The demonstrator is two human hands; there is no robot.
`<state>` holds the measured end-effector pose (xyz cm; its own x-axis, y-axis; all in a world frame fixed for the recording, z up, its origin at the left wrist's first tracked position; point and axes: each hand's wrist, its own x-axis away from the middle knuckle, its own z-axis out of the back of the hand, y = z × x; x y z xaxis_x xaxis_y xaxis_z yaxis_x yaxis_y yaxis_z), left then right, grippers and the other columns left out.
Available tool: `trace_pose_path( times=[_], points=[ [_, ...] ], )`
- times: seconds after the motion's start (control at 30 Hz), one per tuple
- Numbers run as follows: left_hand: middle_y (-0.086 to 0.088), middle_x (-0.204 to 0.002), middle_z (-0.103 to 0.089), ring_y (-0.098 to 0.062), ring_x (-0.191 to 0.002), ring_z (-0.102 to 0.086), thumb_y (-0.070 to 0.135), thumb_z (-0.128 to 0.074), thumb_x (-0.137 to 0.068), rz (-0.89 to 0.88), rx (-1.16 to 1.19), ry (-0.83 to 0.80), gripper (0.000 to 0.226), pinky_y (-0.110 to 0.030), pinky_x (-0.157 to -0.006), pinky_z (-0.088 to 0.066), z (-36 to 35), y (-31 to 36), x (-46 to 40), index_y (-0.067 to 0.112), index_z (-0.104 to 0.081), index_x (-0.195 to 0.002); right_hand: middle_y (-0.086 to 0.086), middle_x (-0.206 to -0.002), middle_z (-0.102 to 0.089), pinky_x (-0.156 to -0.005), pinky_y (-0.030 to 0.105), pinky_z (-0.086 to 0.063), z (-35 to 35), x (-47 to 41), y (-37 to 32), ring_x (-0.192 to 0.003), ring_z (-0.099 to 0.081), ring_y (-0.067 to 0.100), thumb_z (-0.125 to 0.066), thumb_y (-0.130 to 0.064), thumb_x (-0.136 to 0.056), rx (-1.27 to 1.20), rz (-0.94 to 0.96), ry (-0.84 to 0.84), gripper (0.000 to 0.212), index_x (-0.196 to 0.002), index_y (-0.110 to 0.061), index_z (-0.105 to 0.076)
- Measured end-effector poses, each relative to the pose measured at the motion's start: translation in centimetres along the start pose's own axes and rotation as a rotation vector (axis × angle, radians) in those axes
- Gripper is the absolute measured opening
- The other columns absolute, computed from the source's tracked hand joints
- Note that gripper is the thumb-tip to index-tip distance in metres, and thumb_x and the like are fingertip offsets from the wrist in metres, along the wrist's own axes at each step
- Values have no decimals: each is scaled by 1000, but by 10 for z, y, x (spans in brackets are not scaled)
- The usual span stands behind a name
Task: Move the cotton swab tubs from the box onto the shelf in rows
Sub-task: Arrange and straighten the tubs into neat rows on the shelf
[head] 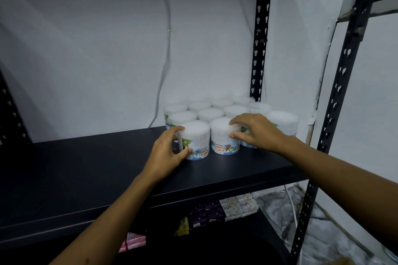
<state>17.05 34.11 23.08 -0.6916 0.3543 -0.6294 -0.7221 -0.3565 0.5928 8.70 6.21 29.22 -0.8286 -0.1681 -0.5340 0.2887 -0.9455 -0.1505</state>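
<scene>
Each hand — left hand [167,153], right hand [254,130] — grips a front tub [197,140] [224,137], stocked rows [215,107] close behind.

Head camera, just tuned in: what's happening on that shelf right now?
A person is stocking cotton bud tubs on the black shelf. The left hand grips the front-left tub, and the right hand holds the tub beside it, both standing on the shelf at the front of the group. Behind them stand rows of tubs against the wall. Soap packs sit on the shelf below. The box is out of view.
</scene>
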Motion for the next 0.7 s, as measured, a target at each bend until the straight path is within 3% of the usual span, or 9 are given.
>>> trace_pose_path(
  times=[0.17,0.3,0.43,0.6,0.7],
  points=[
    [6,-125,-53,-4,-108,-56,27,-77,-79,-11,-22,2,55,-25,-76,-57,0,-1,-1,30,-49,-126,-1,-115,-67,-89,35,-49,-3,2,4,-103,-60,17,-69,-33,-85,-36,16,-7,32,-114,-19,-66],
    [6,-123,-54,-3,-107,-56,26,-77,-79,-11,-27,5,55,-26,-76,-57,-1,-1,-1,29,-49,-126,-2,-111,-62,-82,29,-44,-6,-1,1,-96,-54,14,-67,-43,-84,-29,-32,-12,36,-109,-19,-61],
    [6,-124,-53,-2,-108,-56,27,-77,-78,-4,-23,2,55,-27,-77,-57,-1,-1,-1,31,-49,-125,0,-109,-63,-77,26,-39,-7,-2,0,-93,-53,14,-66,-41,-86,-22,-26,-9,34,-109,-17,-60],
    [6,-123,-53,-3,-108,-55,27,-77,-79,-4,-28,0,55,-28,-77,-57,-1,0,-1,30,-49,-126,-1,-122,-62,-88,26,-40,-10,1,2,-109,-55,16,-64,-37,-88,-45,-6,-1,36,-119,-20,-61],
    [6,-123,-53,0,-107,-54,27,-76,-79,0,-36,-1,57,-26,-77,-57,-1,1,0,29,-47,-128,-1,-120,-63,-92,31,-45,-13,2,1,-108,-56,16,-62,-33,-90,-44,21,5,33,-119,-18,-61]
  ],
)
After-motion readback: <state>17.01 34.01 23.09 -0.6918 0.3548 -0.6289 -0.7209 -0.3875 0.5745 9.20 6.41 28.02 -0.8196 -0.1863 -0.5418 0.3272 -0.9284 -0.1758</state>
